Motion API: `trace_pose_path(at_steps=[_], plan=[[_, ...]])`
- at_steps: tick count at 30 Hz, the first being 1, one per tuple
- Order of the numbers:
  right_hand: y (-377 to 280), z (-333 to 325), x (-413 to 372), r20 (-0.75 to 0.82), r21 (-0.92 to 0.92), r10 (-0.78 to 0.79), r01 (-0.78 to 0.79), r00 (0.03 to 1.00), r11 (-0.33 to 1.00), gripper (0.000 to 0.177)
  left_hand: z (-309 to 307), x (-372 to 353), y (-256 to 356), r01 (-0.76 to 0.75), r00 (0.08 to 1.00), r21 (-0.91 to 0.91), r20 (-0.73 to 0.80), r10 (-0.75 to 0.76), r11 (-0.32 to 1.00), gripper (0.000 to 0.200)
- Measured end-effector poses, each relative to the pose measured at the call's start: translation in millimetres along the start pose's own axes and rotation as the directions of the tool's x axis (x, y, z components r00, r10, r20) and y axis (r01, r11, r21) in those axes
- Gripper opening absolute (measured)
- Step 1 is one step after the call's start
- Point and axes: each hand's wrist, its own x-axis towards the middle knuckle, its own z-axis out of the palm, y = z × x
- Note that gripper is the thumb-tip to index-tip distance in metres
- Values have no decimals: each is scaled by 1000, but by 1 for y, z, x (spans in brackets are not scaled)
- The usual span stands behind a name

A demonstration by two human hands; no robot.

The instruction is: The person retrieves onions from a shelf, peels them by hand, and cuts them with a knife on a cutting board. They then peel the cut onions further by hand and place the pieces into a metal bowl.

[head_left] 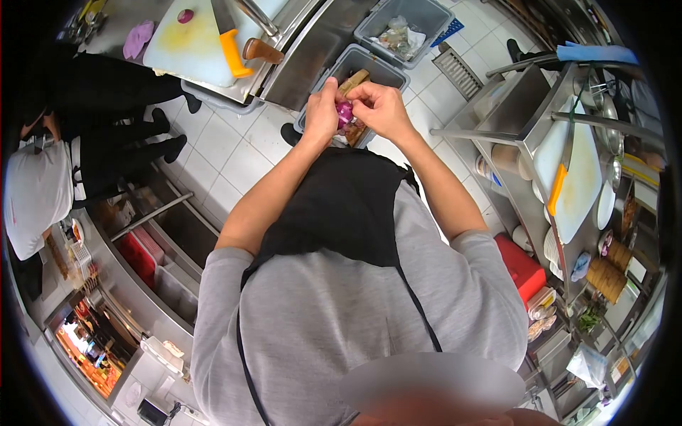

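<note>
Over a grey bin (406,74) of scraps, both of my hands meet at a purple-red onion (344,112). My left hand (322,113) is wrapped round one side of it, thumb up. From the other side my right hand (381,110) pinches at the onion's edge with bent fingers; whether a bit of skin is between the fingertips is too small to tell. Brownish and reddish scraps lie in the bin below, partly covered by my hands.
A second grey bin (364,28) holding plastic waste stands beyond. At upper left, a cutting board (181,53) carries an onion piece (185,15) and an orange-handled knife (233,53). Another knife (558,190) rests on a board at right. People in black trousers stand at left.
</note>
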Motion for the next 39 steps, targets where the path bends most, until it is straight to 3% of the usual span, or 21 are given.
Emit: trace_pose_path(at_steps=[2, 4, 8, 11, 13, 17, 20, 22, 25, 29, 35, 37, 39], plan=[[12, 3, -2, -15, 52, 39, -38, 999, 998, 17, 1, -13, 19, 112, 993, -97, 58, -107, 989, 61], [18, 3, 0, -32, 107, 90, -86, 995, 991, 17, 1, -1, 8, -65, 998, 67, 16, 64, 996, 62], [15, 1, -5, 9, 10, 10, -10, 1000, 1000, 14, 1, -7, 8, -316, 941, 329, -10, 338, 890, 59], [22, 2, -5, -14, 89, 64, -63, 998, 994, 17, 0, -8, 7, -287, 955, 278, 7, 297, 917, 58], [9, 1, -8, 1, 179, 132, -130, 991, 975, 16, 0, -10, 14, -320, 942, 325, 8, 336, 890, 58], [7, 7, -11, 3, 195, 116, -114, 993, 974, 14, -2, -13, 13, -394, 905, 367, -7, 426, 843, 60], [11, 14, -14, -11, 250, 147, -140, 989, 958, 14, -5, 4, -8, -157, 986, 110, -40, 162, 981, 64], [-6, 13, -15, -34, 252, 182, -168, 983, 953, 14, -6, 5, -7, -56, 998, 29, -5, 56, 998, 67], [-11, 16, -16, -70, 148, 112, -101, 991, 984, 14, -3, -8, 7, 114, 993, -158, 45, -109, 981, 69], [5, 21, -15, -104, 153, 75, -59, 992, 986, 16, -4, -11, 14, 308, 951, -359, 153, -271, 881, 70], [-20, 17, -13, -127, 12, 116, -115, 985, 993, 15, -4, -11, 13, 204, 975, -180, 124, -183, 962, 69], [-1, 14, -9, -116, -65, 86, -94, 990, 993, 16, -7, -11, 11, 301, 946, -304, 213, -244, 904, 70], [4, 7, -5, -180, -169, -85, 55, 980, 984, 17, -11, -9, 15, 400, 904, -397, 321, -284, 826, 68]])
